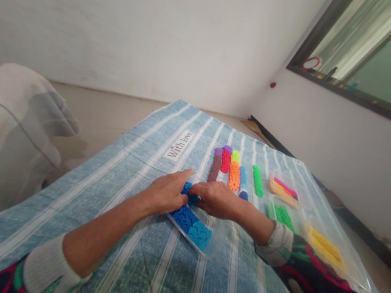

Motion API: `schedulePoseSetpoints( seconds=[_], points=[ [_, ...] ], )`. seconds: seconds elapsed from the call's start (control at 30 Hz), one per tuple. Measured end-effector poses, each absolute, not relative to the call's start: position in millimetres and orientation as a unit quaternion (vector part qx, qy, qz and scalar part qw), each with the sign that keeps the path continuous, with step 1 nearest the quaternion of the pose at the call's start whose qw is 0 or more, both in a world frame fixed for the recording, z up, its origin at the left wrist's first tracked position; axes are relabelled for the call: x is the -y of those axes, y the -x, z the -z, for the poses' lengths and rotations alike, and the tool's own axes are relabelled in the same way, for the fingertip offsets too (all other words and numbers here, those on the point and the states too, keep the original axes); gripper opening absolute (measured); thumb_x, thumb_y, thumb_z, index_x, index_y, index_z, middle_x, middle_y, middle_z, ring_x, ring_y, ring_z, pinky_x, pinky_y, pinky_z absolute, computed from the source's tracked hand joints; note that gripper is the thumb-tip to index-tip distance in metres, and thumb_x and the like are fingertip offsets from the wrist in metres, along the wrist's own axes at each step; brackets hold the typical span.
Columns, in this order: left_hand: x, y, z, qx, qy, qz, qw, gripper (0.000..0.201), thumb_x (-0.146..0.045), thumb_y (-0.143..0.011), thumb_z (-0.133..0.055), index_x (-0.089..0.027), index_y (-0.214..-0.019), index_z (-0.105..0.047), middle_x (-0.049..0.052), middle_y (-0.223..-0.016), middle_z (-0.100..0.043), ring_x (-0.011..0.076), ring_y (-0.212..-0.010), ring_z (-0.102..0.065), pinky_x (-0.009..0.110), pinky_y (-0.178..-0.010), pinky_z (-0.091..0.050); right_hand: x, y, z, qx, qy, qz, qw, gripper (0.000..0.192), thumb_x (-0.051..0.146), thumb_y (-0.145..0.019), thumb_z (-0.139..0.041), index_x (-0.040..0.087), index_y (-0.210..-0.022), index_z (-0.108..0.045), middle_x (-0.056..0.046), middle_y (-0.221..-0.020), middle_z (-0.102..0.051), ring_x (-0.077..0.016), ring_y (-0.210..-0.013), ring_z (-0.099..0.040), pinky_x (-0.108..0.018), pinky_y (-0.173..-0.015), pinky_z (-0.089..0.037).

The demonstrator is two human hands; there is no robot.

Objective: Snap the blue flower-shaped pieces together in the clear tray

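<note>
Head view: blue pieces [184, 218] packed in a narrow clear tray [186, 237], set on a striped cloth [116, 272]. Far end covered by left hand [168, 191], one finger stretched, and right hand [216, 199], fingers bent in; whether anything is pinched cannot be told. Pieces judged light, fairly stiff, easily scattered; best taken by edges, tray by its long walls. Brown row [216, 167], orange row [234, 177] and green row [258, 181] are laid beyond; yellow pieces [326, 246] are held in a clear container [355, 273]. Access from the right is partly blocked by the right forearm [252, 221].
</note>
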State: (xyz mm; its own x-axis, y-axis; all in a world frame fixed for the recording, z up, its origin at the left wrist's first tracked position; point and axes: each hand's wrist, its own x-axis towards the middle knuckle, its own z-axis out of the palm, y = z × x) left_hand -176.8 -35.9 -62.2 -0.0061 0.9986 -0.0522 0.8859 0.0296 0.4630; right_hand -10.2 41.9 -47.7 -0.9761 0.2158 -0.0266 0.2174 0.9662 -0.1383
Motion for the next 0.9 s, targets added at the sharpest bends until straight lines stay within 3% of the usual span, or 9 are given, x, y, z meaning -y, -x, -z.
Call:
schedulePoseSetpoints(
  seconds=[0.17,0.47,0.7,0.9],
  points=[
    [36.9,179.1,57.5,-0.677,-0.688,-0.153,0.211,0.075,-0.024,-0.073,-0.057,-0.009,-0.143,-0.036,0.02,-0.143,-0.052,0.0287,-0.131,-0.052,0.037,-0.105,-0.043,-39.8,11.0,46.5,-0.994,-0.087,0.065,0.008,0.017,0.012,-0.084,-0.059,0.015,-0.1,-0.06,-0.004,-0.092,-0.068,-0.014,-0.073,-0.058,-0.027,-0.059,-0.031],
    [36.9,175.4,63.1,-0.691,-0.68,-0.155,0.192,0.076,-0.033,-0.073,-0.06,-0.01,-0.142,-0.036,0.021,-0.134,-0.058,0.0338,-0.124,-0.057,0.043,-0.099,-0.047,-35.5,6.2,50.6,-0.993,-0.087,0.077,-0.025,0.019,0.007,-0.084,-0.051,0.018,-0.098,-0.056,-0.001,-0.087,-0.066,-0.0133,-0.067,-0.056,-0.028,-0.056,-0.03],
    [36.5,174.5,66.2,-0.698,-0.676,-0.151,0.183,0.074,-0.037,-0.073,-0.063,-0.019,-0.141,-0.038,0.015,-0.133,-0.06,0.0308,-0.124,-0.057,0.039,-0.098,-0.047,-31.5,4.9,47.9,-0.993,-0.085,0.081,-0.019,0.022,0.003,-0.083,-0.048,0.019,-0.097,-0.052,-0.001,-0.09,-0.065,-0.0134,-0.072,-0.057,-0.028,-0.057,-0.032],
    [36.9,172.3,64.7,-0.703,-0.67,-0.151,0.183,0.078,-0.039,-0.073,-0.065,-0.017,-0.142,-0.036,0.016,-0.136,-0.058,0.0311,-0.126,-0.056,0.039,-0.099,-0.047,-32.0,9.1,45.7,-0.993,-0.054,0.102,-0.007,0.027,-0.002,-0.078,-0.045,0.017,-0.095,-0.05,-0.002,-0.09,-0.062,-0.0134,-0.075,-0.056,-0.026,-0.058,-0.035]
  ],
)
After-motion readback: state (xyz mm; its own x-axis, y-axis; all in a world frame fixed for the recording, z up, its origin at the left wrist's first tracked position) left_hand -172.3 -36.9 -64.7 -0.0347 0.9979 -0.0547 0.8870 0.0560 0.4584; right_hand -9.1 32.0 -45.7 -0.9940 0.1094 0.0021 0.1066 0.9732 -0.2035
